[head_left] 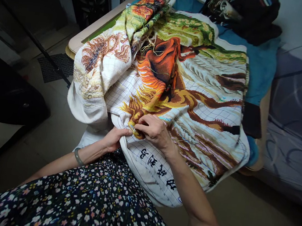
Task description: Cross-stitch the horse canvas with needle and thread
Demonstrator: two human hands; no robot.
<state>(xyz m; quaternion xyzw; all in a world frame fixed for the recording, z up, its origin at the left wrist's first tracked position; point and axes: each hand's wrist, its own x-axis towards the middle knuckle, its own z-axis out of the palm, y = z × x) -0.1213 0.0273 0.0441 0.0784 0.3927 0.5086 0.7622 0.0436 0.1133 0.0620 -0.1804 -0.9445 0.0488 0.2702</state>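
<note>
A large cross-stitch cloth (209, 113), worked with horses and marked with a grid, spreads over a small table and down to my lap. My left hand (114, 138) grips the cloth's near edge, thumb on top and fingers underneath. Just right of it, my right hand (153, 130) is closed in a pinch over the yellow-brown horse's head. Whatever sits between those fingertips is too small to make out. Black stitched characters (157, 167) run along the white border below my right wrist. The far left part of the cloth is rolled and bunched.
Under the cloth stands a pale-edged table (75, 42) with a blue cover (265, 68). A dark bundle (247, 14) with loose threads lies at its back right. Loose yellowish threads (152, 48) rest on the cloth. A dark pole (25, 29) slants at the left.
</note>
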